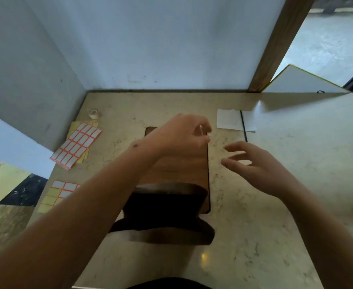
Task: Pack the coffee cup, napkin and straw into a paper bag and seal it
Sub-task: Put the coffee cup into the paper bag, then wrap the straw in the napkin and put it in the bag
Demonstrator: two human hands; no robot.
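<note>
Brown paper bag (pixel 177 174) lay flat mid-worktop, its dark mouth gaping toward the near edge. Left hand (pixel 181 136) hovered over its far end, fingers curled, pinching a small pale bit, too blurred to identify. Right hand (pixel 254 165) hung just beside the bag, fingers spread, holding nothing. White napkin (pixel 231 122) with thin black straw (pixel 243 126) across it lay toward the far edge. Red-bordered label sheets (pixel 77 144) and tape roll (pixel 93 113) sat near the far-left corner of the glossy marbled worktop (pixel 275 226). Pale walls met behind.

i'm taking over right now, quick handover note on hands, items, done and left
Left hand: over the far end of the paper bag, pinching something small and pale; can't tell what.
Right hand: open, hovering beside the bag.
Bag lies flat, mouth toward you.
Napkin and straw are still on the table.
Cup not visible.
Left: pack those, seal; label sheets are at left.
</note>
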